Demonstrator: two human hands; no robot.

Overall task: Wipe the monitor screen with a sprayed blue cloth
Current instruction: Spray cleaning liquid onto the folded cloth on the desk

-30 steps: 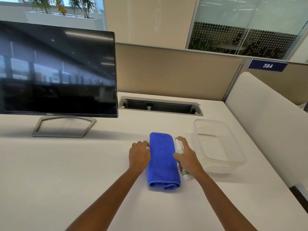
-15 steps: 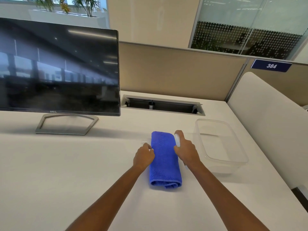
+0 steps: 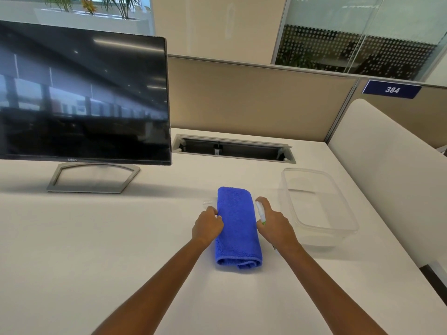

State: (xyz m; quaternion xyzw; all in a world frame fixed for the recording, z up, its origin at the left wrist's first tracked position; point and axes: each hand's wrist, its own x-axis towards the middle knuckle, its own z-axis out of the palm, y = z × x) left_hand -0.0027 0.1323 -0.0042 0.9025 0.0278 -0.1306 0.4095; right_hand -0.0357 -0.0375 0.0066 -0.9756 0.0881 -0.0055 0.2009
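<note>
Head view: folded blue cloth (image 3: pixel 238 228) lies flat on the desk (image 3: pixel 96 238), in front and to the right of the monitor (image 3: pixel 82 97). Left hand (image 3: pixel 208 226) rests at the cloth's left edge, fingers curled; whether it pinches the cloth cannot be told. Right hand (image 3: pixel 274 224) grips a spray bottle (image 3: pixel 260 210) at the cloth's right edge. Clear tub (image 3: pixel 324 239) stands just right of that hand.
</note>
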